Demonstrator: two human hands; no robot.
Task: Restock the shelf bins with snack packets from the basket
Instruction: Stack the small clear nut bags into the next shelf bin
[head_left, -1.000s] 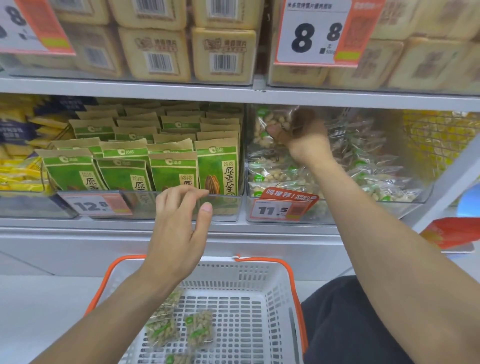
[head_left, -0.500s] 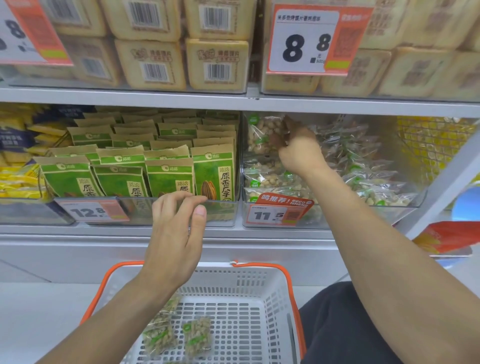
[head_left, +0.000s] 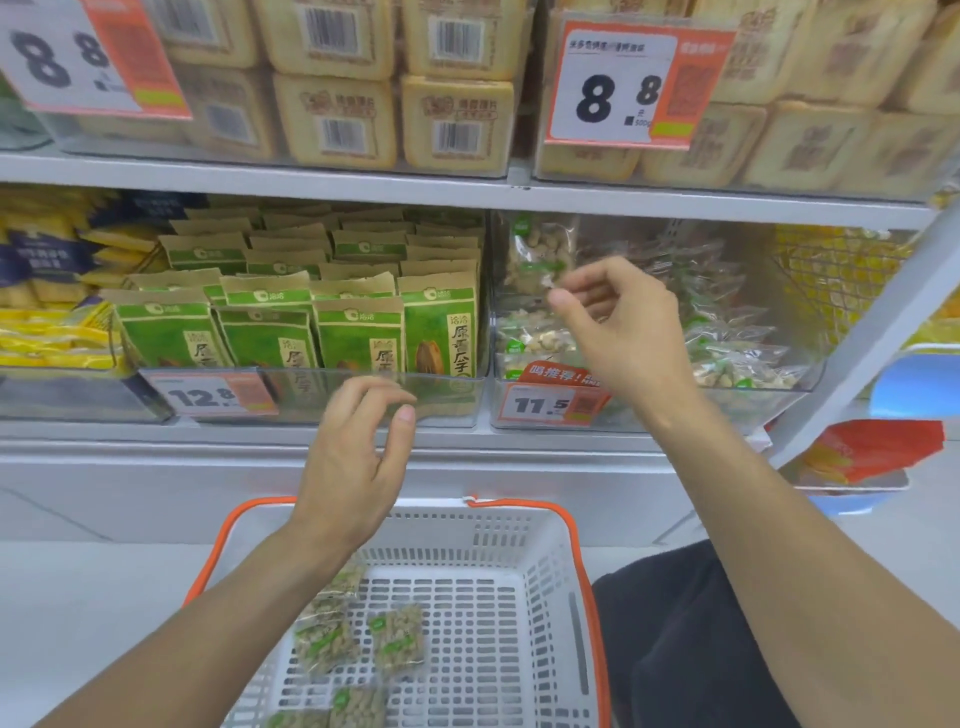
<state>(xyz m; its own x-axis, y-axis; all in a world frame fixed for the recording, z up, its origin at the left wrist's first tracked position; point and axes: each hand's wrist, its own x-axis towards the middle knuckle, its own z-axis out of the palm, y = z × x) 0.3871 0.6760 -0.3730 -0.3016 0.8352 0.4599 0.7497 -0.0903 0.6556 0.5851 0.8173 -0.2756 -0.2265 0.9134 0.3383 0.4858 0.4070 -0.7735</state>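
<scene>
Between packets: right hand (head_left: 618, 332) at the nut bin (head_left: 810, 371), fingers loosely curled, empty; left hand (head_left: 353, 457) likewise over basket (head_left: 545, 525); next, grab a packet (head_left: 397, 642).

Right hand (head_left: 618, 332) raised in front of clear shelf bin (head_left: 649, 410) of nut packets (head_left: 727, 358), fingers loosely curled, empty, one packet (head_left: 540, 254) upright just beside fingertips. Left hand (head_left: 353, 457) hovers over white orange-rimmed basket (head_left: 519, 525), relaxed, empty. Several nut packets (head_left: 358, 642) lie in basket. Green seed bags (head_left: 358, 338) fill bin at left.
</scene>
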